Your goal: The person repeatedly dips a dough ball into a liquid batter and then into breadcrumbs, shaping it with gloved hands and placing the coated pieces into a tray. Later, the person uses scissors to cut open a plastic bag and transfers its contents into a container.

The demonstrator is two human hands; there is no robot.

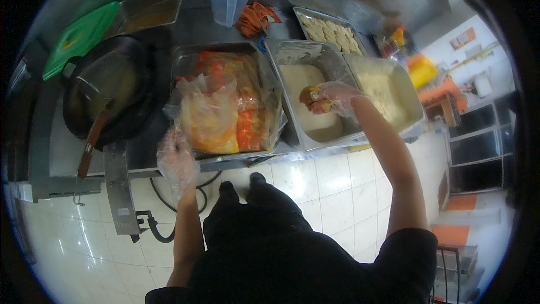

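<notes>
My right hand (340, 98), in a clear plastic glove, is closed around a piece of raw meat (316, 103), pinkish brown with yellow bits. It hangs over a deep metal pan (298, 125) of pale, creamy batter (318, 129). Also gloved, my left hand (177, 159) is at the near left corner of a metal tray (185, 50). Its fingers pinch the edge of a clear plastic bag (209, 112). Beneath that bag lie red, yellow and clear packages (250, 126), their contents hard to make out.
Right of the batter is a pan of pale flour (388, 93); behind, a tray of coated pieces (332, 32). At left stands a black wok (73, 110) with a wooden-handled strainer (93, 143). A clear jug (229, 0), orange cloth (257, 18) and green lid (81, 39) sit farther back.
</notes>
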